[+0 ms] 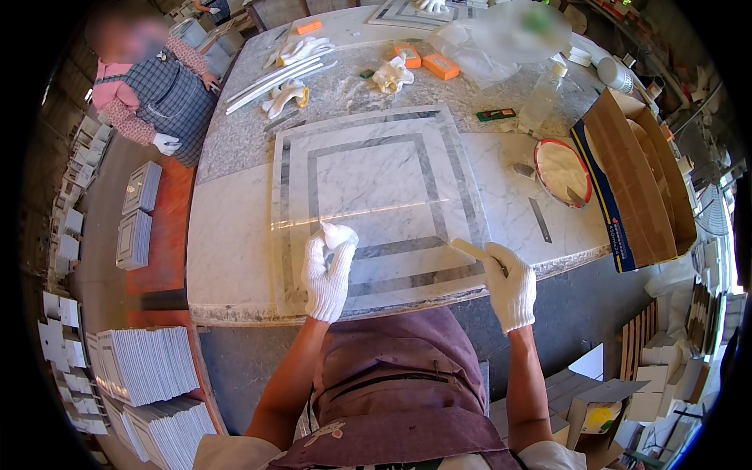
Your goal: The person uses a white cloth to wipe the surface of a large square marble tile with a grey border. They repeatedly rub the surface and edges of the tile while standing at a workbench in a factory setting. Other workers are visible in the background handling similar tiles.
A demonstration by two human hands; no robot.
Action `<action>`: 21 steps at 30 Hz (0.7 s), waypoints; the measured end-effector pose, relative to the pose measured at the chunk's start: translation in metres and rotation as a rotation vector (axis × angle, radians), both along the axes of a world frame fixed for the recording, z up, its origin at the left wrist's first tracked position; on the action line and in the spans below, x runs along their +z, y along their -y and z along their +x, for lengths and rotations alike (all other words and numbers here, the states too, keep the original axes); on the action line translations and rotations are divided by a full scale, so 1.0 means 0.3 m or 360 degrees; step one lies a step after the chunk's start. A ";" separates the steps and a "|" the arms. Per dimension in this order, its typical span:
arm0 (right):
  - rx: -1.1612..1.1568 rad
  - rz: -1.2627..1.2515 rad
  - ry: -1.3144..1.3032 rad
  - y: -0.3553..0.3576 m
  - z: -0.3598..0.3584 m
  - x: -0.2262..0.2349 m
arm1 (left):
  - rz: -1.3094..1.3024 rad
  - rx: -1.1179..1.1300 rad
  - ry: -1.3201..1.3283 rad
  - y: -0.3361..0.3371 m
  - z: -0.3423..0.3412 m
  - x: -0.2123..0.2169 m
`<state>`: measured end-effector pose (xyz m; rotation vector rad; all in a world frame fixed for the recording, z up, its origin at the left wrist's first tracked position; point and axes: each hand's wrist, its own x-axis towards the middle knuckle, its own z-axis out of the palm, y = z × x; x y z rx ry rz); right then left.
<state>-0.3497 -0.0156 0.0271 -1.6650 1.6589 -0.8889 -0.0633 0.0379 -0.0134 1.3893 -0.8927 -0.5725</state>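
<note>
In front of me lies a square white marble panel (376, 176) with dark grey inlaid bands. Above its near left part is my gloved left hand (327, 278), its thumb and fingers closed around a white crumpled wad (338, 234), perhaps cloth or paper. My gloved right hand (509, 286) grips a slim cream-coloured tool (468, 249) like a scraper or knife, tip pointing left over the panel's right border. A thin shiny line crosses the panel; whether it is a strip or a reflection I cannot tell.
To the right are a round tub of cream paste (561, 174), a metal blade (540, 220), a clear bottle (542, 100) and a cardboard box (634, 184). Gloves (392, 74), white strips (274, 82) and orange boxes (440, 66) lie farther back. A co-worker (160, 86) stands at far left.
</note>
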 end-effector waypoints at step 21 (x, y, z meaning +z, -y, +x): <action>-0.0117 0.0769 0.2435 -0.084 -0.031 -0.051 | -0.0178 -0.0084 -0.0182 0.014 -0.006 -0.049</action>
